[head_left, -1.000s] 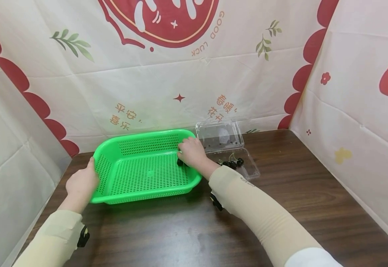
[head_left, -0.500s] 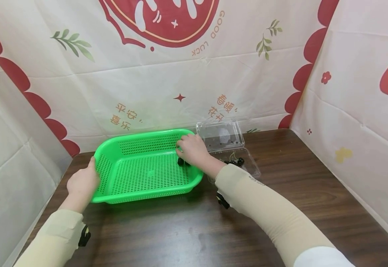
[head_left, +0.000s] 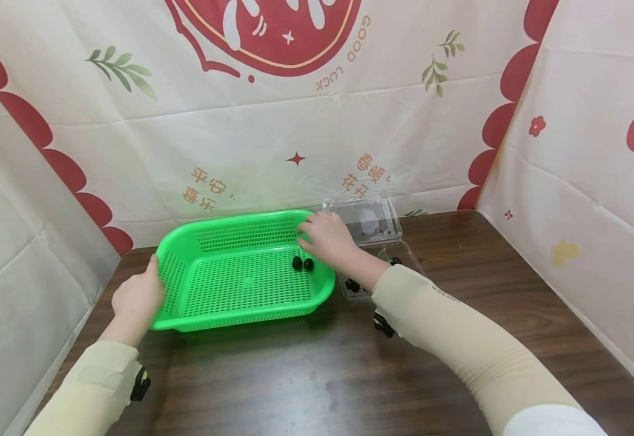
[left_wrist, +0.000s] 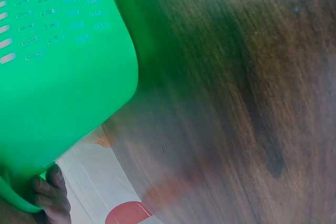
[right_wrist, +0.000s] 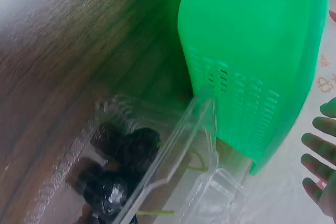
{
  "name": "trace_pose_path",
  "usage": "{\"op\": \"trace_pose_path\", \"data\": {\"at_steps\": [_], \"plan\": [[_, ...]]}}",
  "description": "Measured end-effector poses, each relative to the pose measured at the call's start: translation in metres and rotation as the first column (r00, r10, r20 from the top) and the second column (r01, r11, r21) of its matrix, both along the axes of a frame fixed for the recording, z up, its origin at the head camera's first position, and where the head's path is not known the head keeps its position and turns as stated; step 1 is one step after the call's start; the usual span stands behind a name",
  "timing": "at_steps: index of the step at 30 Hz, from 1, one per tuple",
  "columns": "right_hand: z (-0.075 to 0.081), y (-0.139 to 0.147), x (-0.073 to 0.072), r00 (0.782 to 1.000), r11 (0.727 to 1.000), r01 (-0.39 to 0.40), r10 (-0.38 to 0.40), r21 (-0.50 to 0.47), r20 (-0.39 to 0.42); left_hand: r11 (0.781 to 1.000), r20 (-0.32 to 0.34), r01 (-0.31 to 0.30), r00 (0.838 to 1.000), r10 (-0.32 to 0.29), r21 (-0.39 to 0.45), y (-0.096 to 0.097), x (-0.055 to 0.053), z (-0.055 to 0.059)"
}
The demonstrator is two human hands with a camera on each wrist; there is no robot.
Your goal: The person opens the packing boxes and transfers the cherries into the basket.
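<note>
A green perforated plastic basket [head_left: 240,316] sits on the table, and my left hand [head_left: 138,297] grips the rim at its left end. In the left wrist view, curled fingers [left_wrist: 53,195] show at that rim. Two dark cherries [head_left: 297,263] lie on the basket's floor near the right end. Over the right rim is my right hand [head_left: 330,241], its fingers loosely bent and apart in the right wrist view, with nothing seen between them. Just right of the basket, a clear plastic clamshell box [head_left: 368,221] stands with its lid up. Dark cherries [right_wrist: 107,192] with green stems lie in it, partly hidden by my wrist.
The dark wooden table [head_left: 295,375] extends toward me and to the right. A printed white cloth [head_left: 251,151] hangs close behind the basket and box, and more cloth encloses both sides.
My right hand has drawn back to the right and up from the basket's floor, letting go of the cherries, which now lie uncovered. The left hand keeps its hold on the rim.
</note>
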State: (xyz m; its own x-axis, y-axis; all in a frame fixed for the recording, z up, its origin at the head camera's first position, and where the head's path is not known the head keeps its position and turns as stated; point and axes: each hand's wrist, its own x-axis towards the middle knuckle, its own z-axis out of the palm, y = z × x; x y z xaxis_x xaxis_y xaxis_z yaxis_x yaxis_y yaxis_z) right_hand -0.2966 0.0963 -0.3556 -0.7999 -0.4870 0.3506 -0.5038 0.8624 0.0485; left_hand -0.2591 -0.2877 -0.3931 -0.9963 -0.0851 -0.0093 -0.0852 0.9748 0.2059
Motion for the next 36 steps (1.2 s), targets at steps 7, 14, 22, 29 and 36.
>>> {"op": "trace_pose_path", "data": {"at_steps": [7, 14, 22, 29, 36], "plan": [[0.008, 0.014, 0.005, 0.999, 0.998, -0.020, 0.019, -0.051, -0.031, 1.000, -0.004, 0.001, 1.000, -0.001, -0.002, 0.000, 0.001, 0.001], [0.012, 0.027, 0.009, 0.997, 0.992, -0.059, 0.053, -0.109, -0.060, 1.000, -0.006, 0.004, 1.000, -0.004, -0.006, 0.001, 0.002, 0.002], [0.017, 0.043, 0.013, 0.998, 0.989, -0.066, 0.065, -0.135, -0.013, 1.000, -0.005, -0.004, 1.000, 0.004, -0.006, 0.002, 0.002, 0.002], [0.021, 0.056, 0.016, 0.998, 0.989, -0.056, 0.058, -0.134, 0.005, 1.000, -0.021, 0.003, 1.000, -0.004, -0.003, 0.001, 0.001, 0.001], [0.024, 0.069, 0.019, 0.998, 0.988, -0.034, 0.041, -0.148, 0.050, 1.000, -0.021, -0.011, 1.000, 0.011, -0.003, 0.002, 0.000, -0.001]]}}
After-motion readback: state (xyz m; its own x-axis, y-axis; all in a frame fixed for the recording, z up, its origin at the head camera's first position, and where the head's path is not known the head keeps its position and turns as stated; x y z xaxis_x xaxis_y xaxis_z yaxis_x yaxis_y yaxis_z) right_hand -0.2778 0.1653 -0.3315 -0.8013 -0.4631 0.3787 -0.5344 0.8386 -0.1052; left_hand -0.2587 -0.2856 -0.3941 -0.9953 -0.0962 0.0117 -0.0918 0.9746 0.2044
